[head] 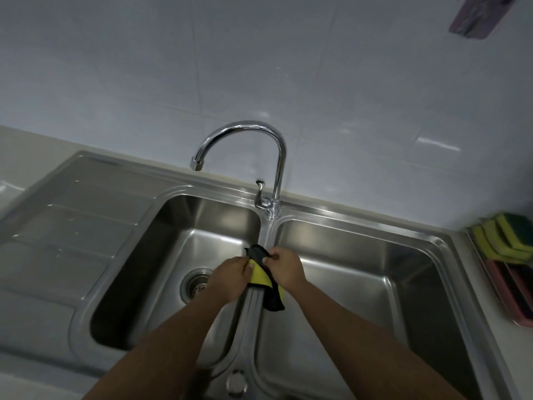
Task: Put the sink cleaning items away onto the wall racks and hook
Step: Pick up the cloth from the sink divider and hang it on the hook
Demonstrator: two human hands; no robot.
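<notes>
A yellow and black cleaning cloth hangs over the divider between the two basins of the steel sink. My left hand pinches its yellow part from the left. My right hand grips its black upper edge from the right. Both hands hold the cloth just above the divider. Several yellow-green sponges stand in a pink tray at the right edge of the counter. A purple rack hangs on the tiled wall at the top right.
A curved chrome faucet rises behind the divider, its spout over the left basin. The drain sits in the left basin. A ribbed drainboard lies to the left. White tiles cover the wall behind.
</notes>
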